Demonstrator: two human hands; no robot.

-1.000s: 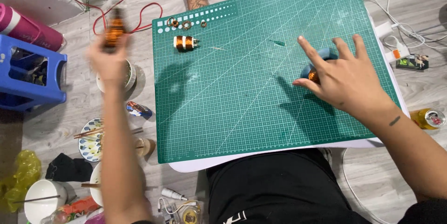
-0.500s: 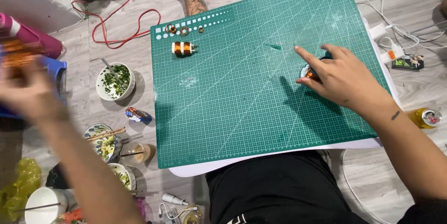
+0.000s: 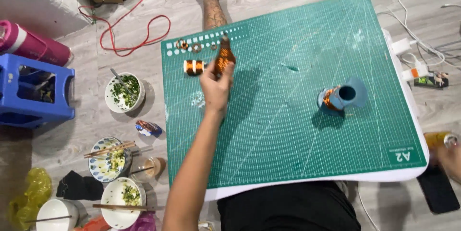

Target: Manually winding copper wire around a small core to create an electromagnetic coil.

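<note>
A copper wire spool is gripped in the fingers of the left hand, which is raised over the upper left part of the green cutting mat. The spool stands nearly upright above the knuckles, its lower end enclosed by the clenched fingers and its upper tip free. Just to its left, a second small coil of copper wire lies on the mat, close to the held spool but apart from the fingers. Small copper rings are seen near the mat's upper left corner. Toward the right of the mat, a blue funnel-shaped reel wound with copper wire lies on its side, well apart from the left hand. The right hand is only partly seen at the right edge of the frame, beside a yellow-capped object; whether its fingers are released or clenched cannot be told.
</note>
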